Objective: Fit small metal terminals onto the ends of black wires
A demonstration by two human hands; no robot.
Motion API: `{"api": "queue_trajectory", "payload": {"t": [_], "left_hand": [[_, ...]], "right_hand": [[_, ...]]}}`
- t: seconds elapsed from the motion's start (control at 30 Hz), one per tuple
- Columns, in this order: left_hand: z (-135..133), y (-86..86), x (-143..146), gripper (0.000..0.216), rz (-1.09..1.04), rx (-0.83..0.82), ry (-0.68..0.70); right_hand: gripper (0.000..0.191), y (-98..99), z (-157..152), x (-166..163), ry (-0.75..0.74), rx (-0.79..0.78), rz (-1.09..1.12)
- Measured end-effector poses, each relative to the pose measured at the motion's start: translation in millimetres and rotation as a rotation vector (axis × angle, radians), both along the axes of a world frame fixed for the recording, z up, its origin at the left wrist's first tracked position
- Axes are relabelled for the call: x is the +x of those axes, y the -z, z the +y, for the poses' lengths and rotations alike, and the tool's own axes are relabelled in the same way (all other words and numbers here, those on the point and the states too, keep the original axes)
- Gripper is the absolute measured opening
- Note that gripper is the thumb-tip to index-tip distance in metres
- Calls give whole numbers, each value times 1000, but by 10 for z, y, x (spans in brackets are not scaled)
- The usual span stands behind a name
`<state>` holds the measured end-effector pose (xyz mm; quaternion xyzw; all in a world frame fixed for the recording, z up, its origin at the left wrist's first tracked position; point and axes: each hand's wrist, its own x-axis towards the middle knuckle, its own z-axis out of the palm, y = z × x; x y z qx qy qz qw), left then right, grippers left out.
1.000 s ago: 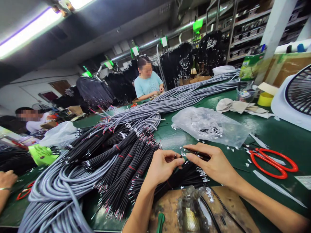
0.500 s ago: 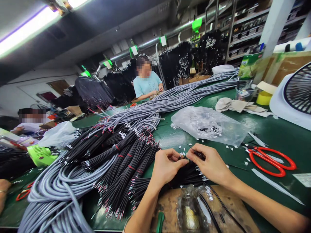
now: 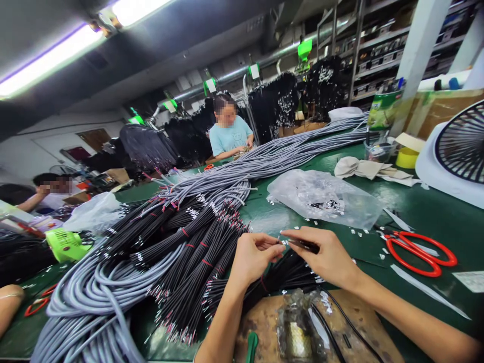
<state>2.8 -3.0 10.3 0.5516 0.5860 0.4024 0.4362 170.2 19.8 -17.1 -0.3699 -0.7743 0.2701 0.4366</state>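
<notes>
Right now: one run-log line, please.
left hand: pinching small terminal | right hand: holding black wire | hands: nearly touching | scissors: on table

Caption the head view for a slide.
Left hand and right hand pinch a black wire above black wire bundles on a green table.

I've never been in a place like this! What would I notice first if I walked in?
Most likely the huge heap of black wire bundles and looping grey cables that cover the left half of the green table. Right in front, the left hand and right hand meet over a thin black wire. Bright red scissors lie to the right.
</notes>
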Motion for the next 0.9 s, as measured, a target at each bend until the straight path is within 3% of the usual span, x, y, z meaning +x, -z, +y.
{"api": "queue_trajectory", "payload": {"t": [0.3,0.47,0.77,0.9], "left_hand": [[-17,23,57,10,37,15,-3],[-27,40,40,15,80,81,-43],[-40,54,23,16,128,147,-68],[-32,22,5,13,88,100,-29]], "right_hand": [[25,-38,-117,-24,-69,-19,-13],[34,-14,-117,-38,23,-48,-89],[27,25,-130,-21,18,-51,-162],[26,15,-130,-18,12,-61,-161]]}}
